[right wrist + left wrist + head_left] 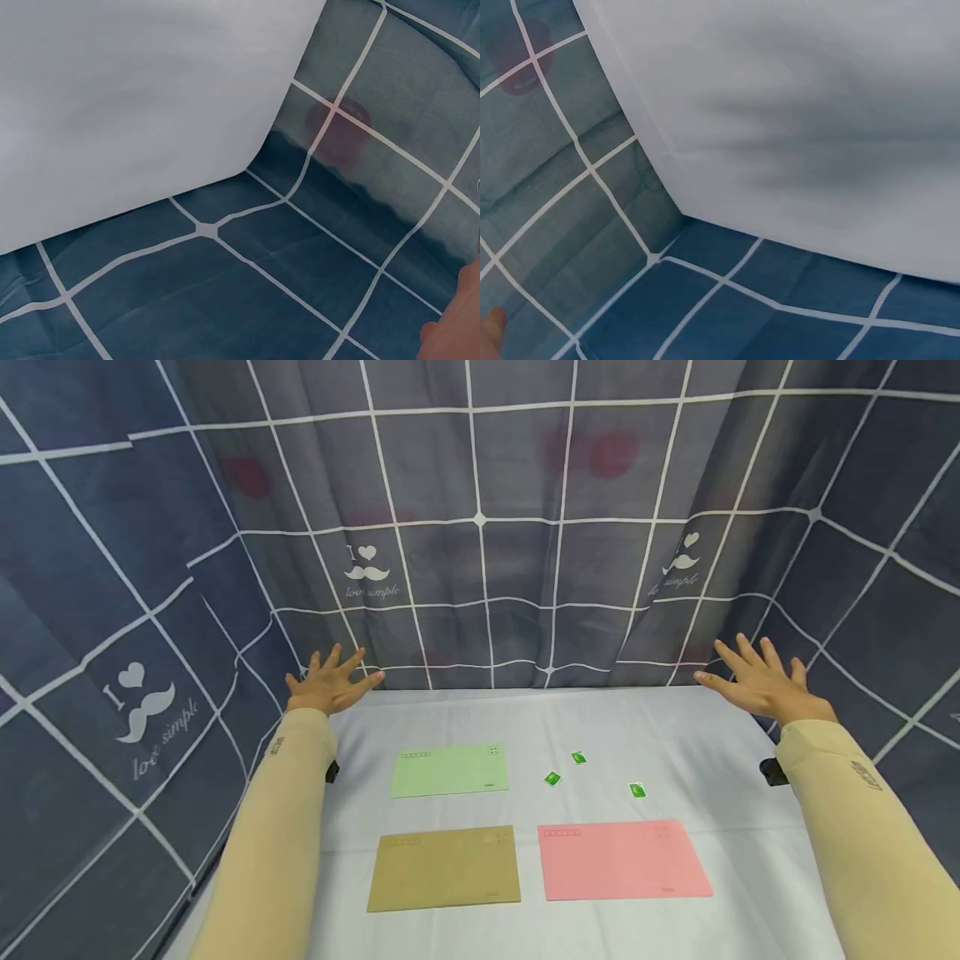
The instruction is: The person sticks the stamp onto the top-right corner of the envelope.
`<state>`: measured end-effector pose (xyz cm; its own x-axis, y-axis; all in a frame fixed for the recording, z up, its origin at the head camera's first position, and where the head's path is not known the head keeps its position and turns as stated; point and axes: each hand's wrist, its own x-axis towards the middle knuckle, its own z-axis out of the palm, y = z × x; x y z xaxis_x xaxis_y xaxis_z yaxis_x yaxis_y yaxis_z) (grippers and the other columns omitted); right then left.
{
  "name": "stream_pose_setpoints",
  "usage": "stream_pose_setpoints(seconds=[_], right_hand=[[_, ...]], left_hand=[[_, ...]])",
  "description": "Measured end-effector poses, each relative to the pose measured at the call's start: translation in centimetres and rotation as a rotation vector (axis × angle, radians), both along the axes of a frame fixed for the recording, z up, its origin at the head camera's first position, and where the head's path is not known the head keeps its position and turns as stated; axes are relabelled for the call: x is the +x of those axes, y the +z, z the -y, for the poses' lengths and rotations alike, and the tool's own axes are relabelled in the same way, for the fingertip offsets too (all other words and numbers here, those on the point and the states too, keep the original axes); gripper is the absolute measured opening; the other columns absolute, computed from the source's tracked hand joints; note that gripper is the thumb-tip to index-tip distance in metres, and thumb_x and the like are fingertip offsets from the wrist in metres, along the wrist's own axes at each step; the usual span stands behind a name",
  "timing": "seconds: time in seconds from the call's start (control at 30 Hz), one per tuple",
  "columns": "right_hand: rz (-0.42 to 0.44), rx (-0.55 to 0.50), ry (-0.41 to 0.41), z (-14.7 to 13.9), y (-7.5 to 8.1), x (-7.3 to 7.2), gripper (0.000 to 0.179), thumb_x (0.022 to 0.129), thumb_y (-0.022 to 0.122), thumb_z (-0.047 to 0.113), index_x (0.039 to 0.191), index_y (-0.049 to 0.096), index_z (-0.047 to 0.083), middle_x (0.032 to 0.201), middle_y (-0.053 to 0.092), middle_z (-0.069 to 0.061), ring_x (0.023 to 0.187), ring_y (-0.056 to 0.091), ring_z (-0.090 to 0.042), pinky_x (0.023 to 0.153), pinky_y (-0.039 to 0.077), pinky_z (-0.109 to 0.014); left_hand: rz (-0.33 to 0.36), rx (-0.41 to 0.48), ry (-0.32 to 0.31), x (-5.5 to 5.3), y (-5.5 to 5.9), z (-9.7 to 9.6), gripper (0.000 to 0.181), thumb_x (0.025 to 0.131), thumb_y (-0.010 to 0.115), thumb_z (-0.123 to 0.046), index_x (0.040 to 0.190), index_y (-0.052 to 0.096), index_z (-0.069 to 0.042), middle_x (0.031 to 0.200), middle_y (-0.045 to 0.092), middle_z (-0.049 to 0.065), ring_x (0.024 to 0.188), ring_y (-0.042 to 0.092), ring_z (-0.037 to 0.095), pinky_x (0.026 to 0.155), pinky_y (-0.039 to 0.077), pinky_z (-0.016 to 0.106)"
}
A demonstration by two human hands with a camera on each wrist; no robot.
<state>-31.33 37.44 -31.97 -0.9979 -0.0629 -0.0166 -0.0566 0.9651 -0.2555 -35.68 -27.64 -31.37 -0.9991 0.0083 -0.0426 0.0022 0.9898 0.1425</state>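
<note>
My left hand is held out over the table's far left corner, fingers spread, holding nothing. At the far right corner my right hand is likewise spread, with nothing in it. Between the forearms lie a light green envelope, a tan envelope and a pink envelope, all flat. Three small green stamp-like pieces with white edges, one of them a green piece, lie right of the green envelope. The wrist views show only a bit of the left hand and right hand.
A white cloth covers the table. Dark checked curtains with white lines stand behind it and along both sides. A black wrist device shows at the right sleeve, and another dark piece at the left sleeve.
</note>
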Motion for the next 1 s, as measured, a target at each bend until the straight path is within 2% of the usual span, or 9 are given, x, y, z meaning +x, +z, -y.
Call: stream_pose_setpoints(seconds=[0.37,0.67,1.0], right_hand=[[0.011,-0.019,-0.002,-0.1,-0.9,0.2,0.098,0.095,0.030,0.076,0.161,-0.003,0.011,0.163,-0.014,-0.028,0.146,-0.019,-0.054,0.104,-0.017,-0.081],[0.021,-0.043,0.000,0.0,-0.8,0.0,0.099,0.095,0.030,0.077,0.161,-0.003,0.011,0.163,-0.012,-0.029,0.147,-0.021,-0.051,0.104,-0.016,-0.080],[0.008,-0.019,0.000,0.0,-1.3,0.1,0.095,0.097,0.029,0.074,0.161,0.002,0.010,0.163,-0.009,-0.029,0.146,-0.022,-0.052,0.104,-0.016,-0.080]], left_hand=[[-0.007,0.024,-0.020,0.0,-0.4,-0.2,0.096,0.088,0.023,-0.087,0.162,0.006,-0.028,0.168,-0.004,0.019,0.152,-0.004,0.049,0.107,-0.005,0.084],[-0.052,0.046,-0.050,-0.5,-0.5,-0.1,0.099,0.087,0.027,-0.087,0.162,0.013,-0.023,0.167,0.011,0.021,0.154,0.005,0.045,0.114,-0.006,0.076],[-0.081,0.096,-0.063,-0.7,-1.2,-0.1,0.099,0.089,0.035,-0.083,0.161,0.019,-0.019,0.166,0.016,0.020,0.153,0.009,0.045,0.116,-0.009,0.072]])
